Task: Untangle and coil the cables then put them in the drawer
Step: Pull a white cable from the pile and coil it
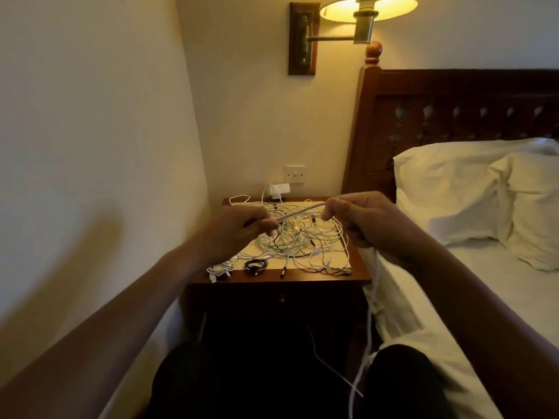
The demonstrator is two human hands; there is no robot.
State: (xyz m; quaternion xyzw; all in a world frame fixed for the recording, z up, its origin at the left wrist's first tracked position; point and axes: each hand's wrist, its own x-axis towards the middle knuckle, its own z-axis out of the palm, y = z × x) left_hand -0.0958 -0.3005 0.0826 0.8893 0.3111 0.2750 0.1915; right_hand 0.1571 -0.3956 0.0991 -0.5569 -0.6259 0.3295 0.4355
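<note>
A tangle of white, pale green and black cables (305,237) lies spread over the top of a wooden nightstand (360,275). My left hand (239,228) pinches one end of a pale cable (302,210) stretched above the pile. My right hand (360,219) grips the same cable farther along, and its long tail (367,343) hangs down past the nightstand's right side toward the floor. A small coiled black cable (256,265) and a coiled white bundle (220,269) rest at the nightstand's front edge. The drawer front with its knob (282,298) is shut, in shadow.
A bed with white sheet and pillows (472,189) runs along the right, its dark headboard (453,107) behind. A wall (90,146) closes the left. A lit wall lamp (367,10) hangs above. A plugged-in charger (279,190) sits at the socket. My dark-trousered legs are below.
</note>
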